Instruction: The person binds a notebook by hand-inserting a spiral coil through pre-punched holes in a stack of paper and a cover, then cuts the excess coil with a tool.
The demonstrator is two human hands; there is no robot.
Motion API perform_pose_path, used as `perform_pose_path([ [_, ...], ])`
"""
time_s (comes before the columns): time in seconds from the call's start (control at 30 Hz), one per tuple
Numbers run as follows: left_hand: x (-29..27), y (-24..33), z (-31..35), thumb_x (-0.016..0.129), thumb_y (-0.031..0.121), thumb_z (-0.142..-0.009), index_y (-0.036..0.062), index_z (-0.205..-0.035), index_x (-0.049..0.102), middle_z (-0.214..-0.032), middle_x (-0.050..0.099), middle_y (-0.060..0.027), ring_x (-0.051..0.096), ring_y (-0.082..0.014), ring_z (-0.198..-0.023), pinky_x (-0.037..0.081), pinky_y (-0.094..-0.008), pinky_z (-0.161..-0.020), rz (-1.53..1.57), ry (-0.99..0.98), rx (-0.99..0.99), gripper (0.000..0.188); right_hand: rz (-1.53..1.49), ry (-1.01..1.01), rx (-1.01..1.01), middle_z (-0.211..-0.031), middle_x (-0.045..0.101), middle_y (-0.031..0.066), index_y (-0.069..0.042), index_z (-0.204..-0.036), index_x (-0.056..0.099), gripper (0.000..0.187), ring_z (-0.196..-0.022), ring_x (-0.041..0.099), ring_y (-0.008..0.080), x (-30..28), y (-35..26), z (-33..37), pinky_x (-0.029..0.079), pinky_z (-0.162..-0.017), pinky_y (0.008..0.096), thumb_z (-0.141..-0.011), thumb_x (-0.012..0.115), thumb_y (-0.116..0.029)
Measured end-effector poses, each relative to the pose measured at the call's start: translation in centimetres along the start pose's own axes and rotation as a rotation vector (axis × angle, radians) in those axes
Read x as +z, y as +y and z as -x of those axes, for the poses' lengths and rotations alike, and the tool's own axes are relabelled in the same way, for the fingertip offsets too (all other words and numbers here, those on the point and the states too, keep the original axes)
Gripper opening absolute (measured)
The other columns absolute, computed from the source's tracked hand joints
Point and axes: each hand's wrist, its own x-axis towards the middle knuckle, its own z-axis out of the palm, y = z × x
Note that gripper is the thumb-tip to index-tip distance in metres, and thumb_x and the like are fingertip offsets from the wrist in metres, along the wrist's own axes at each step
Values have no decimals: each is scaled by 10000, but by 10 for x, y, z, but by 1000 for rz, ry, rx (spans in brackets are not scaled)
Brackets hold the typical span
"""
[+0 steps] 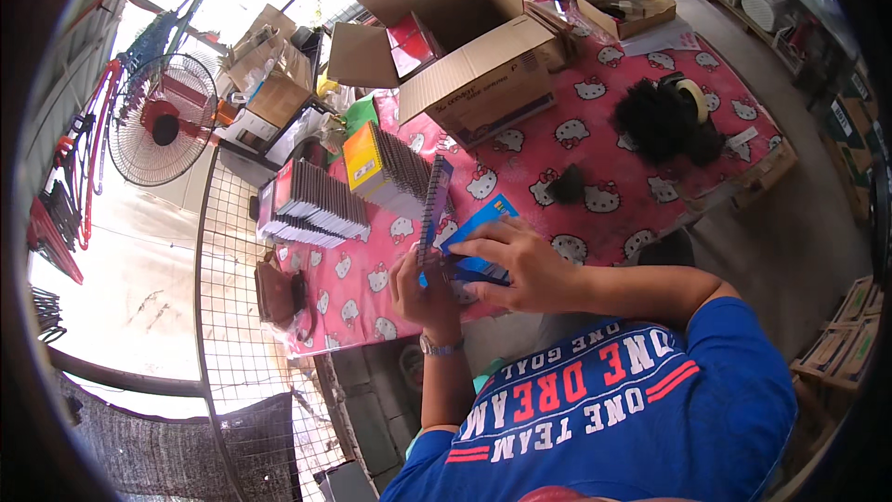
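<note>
A spiral notebook [433, 209] with a purple cover stands tilted on its edge near the front of the table, its wire binding facing left. My left hand [418, 296] has its fingers closed around the lower end of this notebook. Beside it, my right hand [525, 265] grips a bright blue booklet or cover [483, 221] between thumb and fingers. Whether the blue piece is joined to the notebook is hidden by my fingers. Just beyond my left hand rise a stack of yellow-covered spiral notebooks [376, 163] and a stack of dark-edged spiral notebooks [316, 200].
A pink cartoon-print cloth [520, 177] covers the table. On it are a large open cardboard box [497, 93], a shallow carton [641, 14], a black fluffy bundle [655, 121] with a tape roll [692, 98], and a brown pouch [277, 293]. A fan [163, 121] stands left.
</note>
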Motion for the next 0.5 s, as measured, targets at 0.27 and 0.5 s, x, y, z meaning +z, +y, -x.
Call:
perform_pose_path([
  [0.27,3,0,2,624,-110,-861,-44,-1051,650,-935,635,-121,673,-206,-829,589,-298,-604,10,-11,73,203,-742,-528,571,-1115,655,158,-21,-1162,663,417,-1051,623,284,-10,15,-14,476,-910,373,-830,712,-269],
  [0.5,-30,-57,20,608,22,-929,-75,-953,566,-875,613,-109,655,-197,-644,587,-286,-532,245,311,-675,108,-153,90,365,-1116,661,185,-22,-1168,655,446,-1044,638,303,-51,76,18,479,-944,373,-815,729,-285],
])
